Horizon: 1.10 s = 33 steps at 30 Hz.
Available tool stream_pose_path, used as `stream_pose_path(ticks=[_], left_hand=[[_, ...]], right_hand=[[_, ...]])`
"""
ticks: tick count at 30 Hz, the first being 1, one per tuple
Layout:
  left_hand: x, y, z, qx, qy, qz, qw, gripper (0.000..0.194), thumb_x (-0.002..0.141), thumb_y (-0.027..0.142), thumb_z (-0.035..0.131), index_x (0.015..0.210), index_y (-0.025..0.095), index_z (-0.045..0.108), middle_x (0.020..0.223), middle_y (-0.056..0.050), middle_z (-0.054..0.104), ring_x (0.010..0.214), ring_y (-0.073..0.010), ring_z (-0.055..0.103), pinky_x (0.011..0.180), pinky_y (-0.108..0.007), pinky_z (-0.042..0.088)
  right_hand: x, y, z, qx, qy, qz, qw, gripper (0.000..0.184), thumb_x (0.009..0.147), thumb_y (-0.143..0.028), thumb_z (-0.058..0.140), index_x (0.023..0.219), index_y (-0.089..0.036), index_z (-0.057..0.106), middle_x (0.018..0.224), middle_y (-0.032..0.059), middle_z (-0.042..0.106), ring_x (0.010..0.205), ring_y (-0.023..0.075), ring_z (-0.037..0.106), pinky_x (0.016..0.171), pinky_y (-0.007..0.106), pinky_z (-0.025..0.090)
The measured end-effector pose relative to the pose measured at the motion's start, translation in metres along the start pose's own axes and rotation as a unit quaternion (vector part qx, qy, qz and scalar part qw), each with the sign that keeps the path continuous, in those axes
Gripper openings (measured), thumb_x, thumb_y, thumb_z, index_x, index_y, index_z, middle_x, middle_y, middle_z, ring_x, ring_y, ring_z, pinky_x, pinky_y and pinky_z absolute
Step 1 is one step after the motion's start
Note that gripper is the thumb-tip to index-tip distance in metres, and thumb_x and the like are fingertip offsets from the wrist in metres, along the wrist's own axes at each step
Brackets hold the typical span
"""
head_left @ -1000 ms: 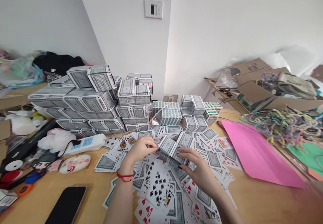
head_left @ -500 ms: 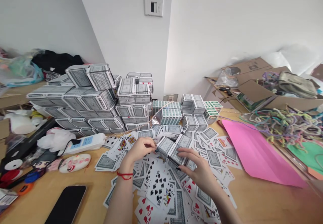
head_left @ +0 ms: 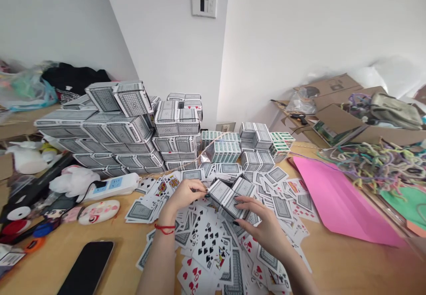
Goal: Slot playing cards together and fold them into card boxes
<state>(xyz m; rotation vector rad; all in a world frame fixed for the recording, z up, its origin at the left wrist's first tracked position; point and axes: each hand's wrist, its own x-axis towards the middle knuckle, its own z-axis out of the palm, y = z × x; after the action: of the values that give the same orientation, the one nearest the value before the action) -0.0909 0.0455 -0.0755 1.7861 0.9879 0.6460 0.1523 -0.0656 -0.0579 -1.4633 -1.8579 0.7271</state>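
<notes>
A small block folded from grey-backed playing cards [head_left: 221, 191] sits above the loose cards in the middle, tilted, with a dark gap at its far side. My left hand [head_left: 188, 196], a red string bracelet at its wrist, pinches the block's left edge; the fingertips are partly hidden. From the right, my right hand [head_left: 261, 219] grips the block, fingers on top and thumb low on the near side. Loose playing cards [head_left: 209, 245], some face up and some face down, spread beneath and around both hands.
Large stacks of card blocks [head_left: 123, 131] rise at the back left, with smaller card blocks [head_left: 258, 137] at back centre. A power strip [head_left: 115, 186] and a phone [head_left: 86, 268] lie on the left. Pink paper [head_left: 336, 202] and tangled yarn [head_left: 376, 162] lie on the right.
The block has shifted slightly in my hands, and the dark gap at its far side shows more. Both hands keep nearly the same hold.
</notes>
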Motion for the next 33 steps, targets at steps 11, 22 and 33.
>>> stream_pose_path(ticks=[11,22,33], left_hand=[[-0.001,-0.003,0.0,-0.017,-0.015,0.0,1.0,0.01,0.068,0.017,0.059,0.069,0.017,0.07,0.082,-0.006,0.064,0.075,-0.0161,0.058,0.071,-0.026,0.045],[0.004,-0.011,0.004,-0.029,0.008,0.026,0.999,0.03,0.079,0.036,0.055,0.063,0.014,0.066,0.073,-0.006,0.061,0.072,-0.0154,0.056,0.07,-0.025,0.044],[0.005,-0.01,0.007,-0.033,0.022,0.026,0.999,0.031,0.077,0.037,0.057,0.056,0.013,0.061,0.07,-0.004,0.059,0.067,-0.0142,0.055,0.066,-0.024,0.043]], right_hand=[[-0.001,0.0,0.004,0.01,-0.006,0.013,1.0,0.01,0.078,-0.027,0.056,0.086,-0.022,0.061,0.116,0.008,0.059,0.103,0.0237,0.057,0.086,0.04,0.046],[0.0,-0.009,0.006,-0.001,0.007,0.034,0.999,0.009,0.076,-0.027,0.058,0.083,-0.022,0.062,0.113,0.0078,0.059,0.1,0.0228,0.058,0.085,0.037,0.046],[-0.001,-0.005,0.008,0.012,0.009,0.046,0.999,0.009,0.076,-0.028,0.058,0.08,-0.022,0.062,0.112,0.0076,0.059,0.101,0.0234,0.058,0.084,0.037,0.046]])
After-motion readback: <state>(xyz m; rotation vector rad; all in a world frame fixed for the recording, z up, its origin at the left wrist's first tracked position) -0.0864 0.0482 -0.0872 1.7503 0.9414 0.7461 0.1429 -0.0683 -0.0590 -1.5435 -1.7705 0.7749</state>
